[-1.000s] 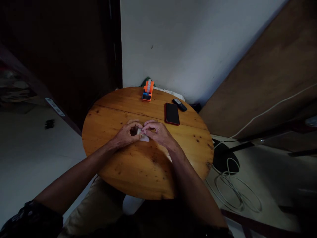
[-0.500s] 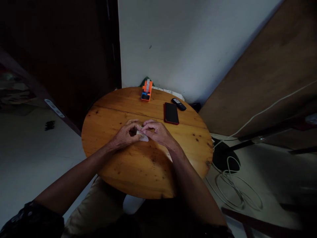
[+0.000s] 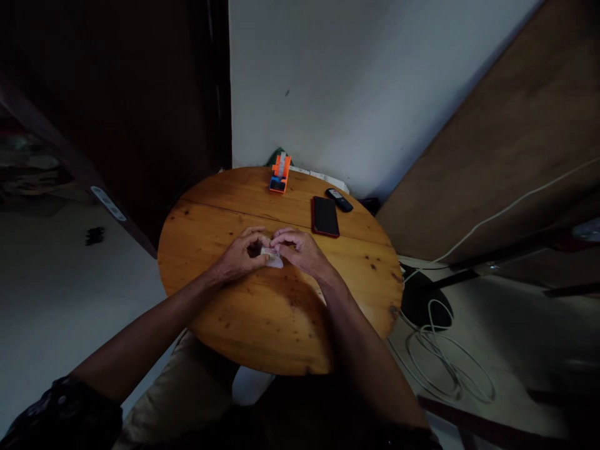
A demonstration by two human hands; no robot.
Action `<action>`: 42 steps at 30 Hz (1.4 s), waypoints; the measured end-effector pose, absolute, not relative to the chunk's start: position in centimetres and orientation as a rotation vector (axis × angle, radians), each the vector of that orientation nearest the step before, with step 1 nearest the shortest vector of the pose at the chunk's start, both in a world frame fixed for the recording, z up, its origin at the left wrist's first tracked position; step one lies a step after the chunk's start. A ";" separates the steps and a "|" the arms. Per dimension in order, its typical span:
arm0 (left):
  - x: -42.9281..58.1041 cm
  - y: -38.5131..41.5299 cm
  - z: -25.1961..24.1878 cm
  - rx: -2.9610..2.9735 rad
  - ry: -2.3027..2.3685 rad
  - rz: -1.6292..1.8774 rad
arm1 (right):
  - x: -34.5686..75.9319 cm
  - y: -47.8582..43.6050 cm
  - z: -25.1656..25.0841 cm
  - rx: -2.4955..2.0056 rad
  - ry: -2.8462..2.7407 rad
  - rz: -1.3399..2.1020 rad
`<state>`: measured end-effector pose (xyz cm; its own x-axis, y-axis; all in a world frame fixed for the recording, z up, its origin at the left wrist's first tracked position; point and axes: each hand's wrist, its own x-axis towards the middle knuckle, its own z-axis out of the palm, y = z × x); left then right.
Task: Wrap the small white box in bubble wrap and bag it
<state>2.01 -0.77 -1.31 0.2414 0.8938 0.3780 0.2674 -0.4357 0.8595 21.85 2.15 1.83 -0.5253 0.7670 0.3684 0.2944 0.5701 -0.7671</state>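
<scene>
I see the left hand and right hand pinching a white paper slip. Handling looks unfinished; what remains, I can't tell.

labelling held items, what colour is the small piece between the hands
The piece looks white; it shows, partly covered, in the head view, the only one.

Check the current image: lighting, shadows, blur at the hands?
Head view: dim, door nearly black; head view: shadow on table below right hand; head view: white piece at left hand too small and soft to identify.
</scene>
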 end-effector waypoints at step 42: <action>1.0 -0.8 -1.1 1.421 0.947 1.111 | 22.1 2.1 2.0 -0.854 -2.048 0.871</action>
<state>1.00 -0.81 -1.06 0.2555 0.9572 0.1363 -0.0166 -0.1366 0.9905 22.13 2.15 2.04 -0.5051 0.7822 0.3646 0.2800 0.5482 -0.7881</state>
